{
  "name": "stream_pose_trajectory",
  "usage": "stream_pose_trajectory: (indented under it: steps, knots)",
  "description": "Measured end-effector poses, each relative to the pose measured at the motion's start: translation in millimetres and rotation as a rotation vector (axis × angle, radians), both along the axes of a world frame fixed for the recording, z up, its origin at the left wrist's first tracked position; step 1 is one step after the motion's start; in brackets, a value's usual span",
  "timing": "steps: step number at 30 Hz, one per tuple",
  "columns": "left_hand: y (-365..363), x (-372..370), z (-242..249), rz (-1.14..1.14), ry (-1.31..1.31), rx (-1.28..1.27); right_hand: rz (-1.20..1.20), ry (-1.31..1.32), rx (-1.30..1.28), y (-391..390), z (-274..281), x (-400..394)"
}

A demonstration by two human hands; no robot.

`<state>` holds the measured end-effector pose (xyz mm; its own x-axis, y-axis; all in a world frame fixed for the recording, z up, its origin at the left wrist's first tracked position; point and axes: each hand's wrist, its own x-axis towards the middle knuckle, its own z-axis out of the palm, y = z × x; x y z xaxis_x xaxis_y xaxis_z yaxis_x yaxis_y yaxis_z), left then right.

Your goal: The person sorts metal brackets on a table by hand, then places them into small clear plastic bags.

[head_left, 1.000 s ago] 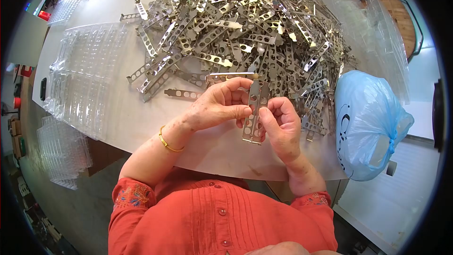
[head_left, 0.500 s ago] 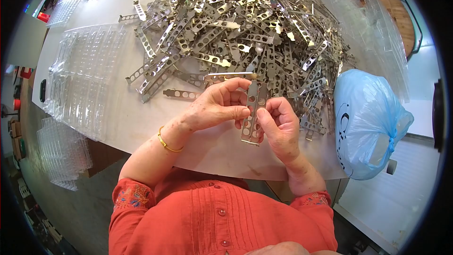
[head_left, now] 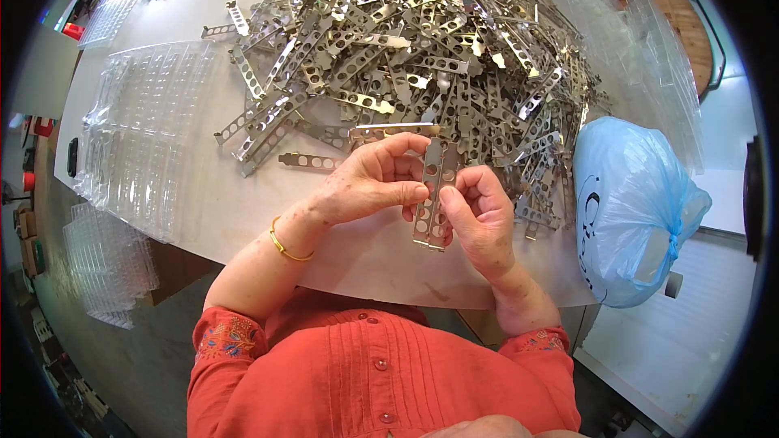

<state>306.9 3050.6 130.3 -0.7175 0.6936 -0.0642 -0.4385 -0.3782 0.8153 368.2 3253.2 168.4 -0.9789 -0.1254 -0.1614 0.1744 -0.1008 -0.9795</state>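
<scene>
Two hands meet over the near edge of the table [head_left: 243, 211], both pinched on a perforated metal strip [head_left: 430, 203] held upright between them: left hand [head_left: 369, 182] gripping its side, right hand [head_left: 479, 215] with thumb pressed on its face. Behind them lies a large heap of like strips [head_left: 422, 49]. Clear plastic trays [head_left: 142, 130] at left appear unfilled, so most of the work seems to remain. A blue bag [head_left: 633, 211] sits at right.

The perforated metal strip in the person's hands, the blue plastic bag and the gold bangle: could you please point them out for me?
perforated metal strip [head_left: 425, 223], head view, lower part below the fingers.
blue plastic bag [head_left: 629, 211], head view, middle of its bulging side.
gold bangle [head_left: 281, 245], head view, band on the left wrist.
</scene>
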Motion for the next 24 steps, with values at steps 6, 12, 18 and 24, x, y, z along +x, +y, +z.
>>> stream_pose_trajectory:
  steps: [6,12,18,24]
  knots:
    - [-0.5,-0.3,-0.3,-0.004,-0.001,0.003,-0.006,-0.001,-0.015,-0.7,-1.5,0.0]
    - [0.2,-1.2,-3.3,-0.007,-0.007,0.026,-0.007,0.007,0.004,-0.4,-1.0,-0.9]
    - [1.3,-0.6,-0.3,0.002,0.004,-0.025,0.004,-0.008,-0.011,-0.5,-2.5,-0.1]
    - [2.2,-0.5,-0.2,0.009,0.008,-0.021,-0.003,-0.019,-0.027,-0.8,-3.2,-0.1]
